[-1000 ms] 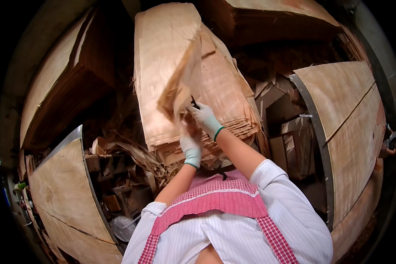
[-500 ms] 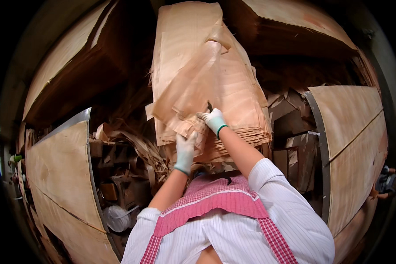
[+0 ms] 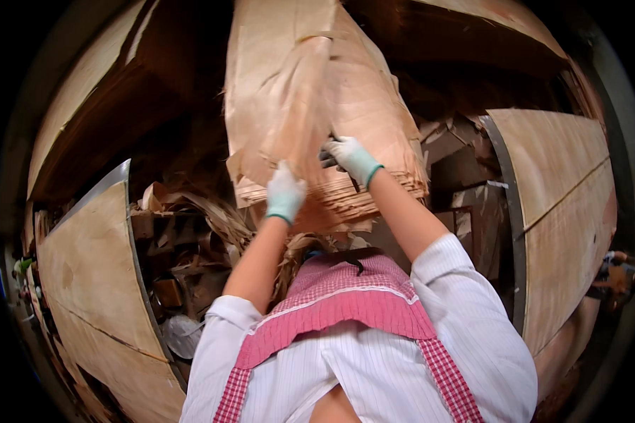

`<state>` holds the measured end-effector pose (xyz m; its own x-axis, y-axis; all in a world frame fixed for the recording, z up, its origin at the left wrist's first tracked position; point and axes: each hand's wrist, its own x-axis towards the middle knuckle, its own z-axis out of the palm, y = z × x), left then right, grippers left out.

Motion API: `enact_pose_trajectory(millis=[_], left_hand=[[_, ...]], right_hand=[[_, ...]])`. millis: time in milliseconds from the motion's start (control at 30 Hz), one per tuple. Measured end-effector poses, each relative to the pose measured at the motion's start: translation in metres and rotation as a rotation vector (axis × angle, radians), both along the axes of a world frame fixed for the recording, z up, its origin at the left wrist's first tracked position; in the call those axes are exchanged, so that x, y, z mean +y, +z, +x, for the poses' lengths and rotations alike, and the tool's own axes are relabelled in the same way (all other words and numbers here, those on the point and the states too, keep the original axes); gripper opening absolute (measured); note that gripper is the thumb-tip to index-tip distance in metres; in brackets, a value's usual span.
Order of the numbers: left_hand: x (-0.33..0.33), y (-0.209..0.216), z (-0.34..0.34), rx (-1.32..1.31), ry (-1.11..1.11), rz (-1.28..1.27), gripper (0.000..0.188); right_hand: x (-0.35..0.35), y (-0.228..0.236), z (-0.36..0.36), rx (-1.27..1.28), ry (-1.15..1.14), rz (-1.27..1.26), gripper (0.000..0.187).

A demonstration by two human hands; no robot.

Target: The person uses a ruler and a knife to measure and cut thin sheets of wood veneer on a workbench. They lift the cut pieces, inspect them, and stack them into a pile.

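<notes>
A long stack of thin wood veneer sheets [image 3: 377, 106] lies before me, its near edges ragged and layered. On top, a loose, creased veneer sheet [image 3: 293, 116] is smeared by motion. My left hand [image 3: 286, 192], in a white glove with a green cuff, is closed on the near end of this sheet. To its right, my gloved right hand [image 3: 354, 159] is over the stack, fingers curled round a small dark tool [image 3: 332, 135]. Only the tool's tip shows, so its exact kind is unclear.
Large pale wood panels with dark edges stand at my left [image 3: 95, 275] and right [image 3: 561, 204]. Torn veneer scraps [image 3: 212, 215] hang left of the stack. Bigger veneer piles lie at far left [image 3: 85, 92] and far right. A person [image 3: 617, 275] is at the right rim.
The loose sheet has shifted and straightened along the stack. Both hands appear farther up in the picture and a little to the left; the stack also appears higher as the view tilts.
</notes>
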<state>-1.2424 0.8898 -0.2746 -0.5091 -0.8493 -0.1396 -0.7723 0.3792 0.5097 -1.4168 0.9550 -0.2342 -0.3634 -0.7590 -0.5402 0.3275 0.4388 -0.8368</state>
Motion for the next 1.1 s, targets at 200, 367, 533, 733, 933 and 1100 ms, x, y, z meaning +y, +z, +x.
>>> enact_pose_trajectory(millis=[200, 367, 533, 733, 933, 1100], left_hand=[[-0.060, 0.001, 0.028, 0.269, -0.108, 0.253, 0.057], [-0.064, 0.013, 0.029, 0.354, -0.152, 0.422, 0.057], [-0.063, 0.011, 0.029, 0.364, -0.146, 0.441, 0.057], [-0.072, 0.022, 0.033, 0.270, -0.158, 0.314, 0.046], [-0.103, 0.096, 0.031, 0.155, -0.162, 0.426, 0.035], [-0.114, 0.086, 0.035, 0.102, -0.201, 0.392, 0.042]], right_hand=[[0.190, -0.042, -0.067, 0.345, -0.632, -0.016, 0.020], [0.224, -0.069, -0.039, -0.230, -0.769, 0.174, 0.020], [0.193, -0.095, -0.034, -0.498, -1.006, 0.111, 0.021], [0.163, -0.065, -0.015, 0.393, -1.007, -0.249, 0.033], [0.142, -0.007, -0.005, 0.196, -0.466, -0.256, 0.020], [0.176, -0.035, -0.037, -0.341, -0.567, -0.333, 0.021]])
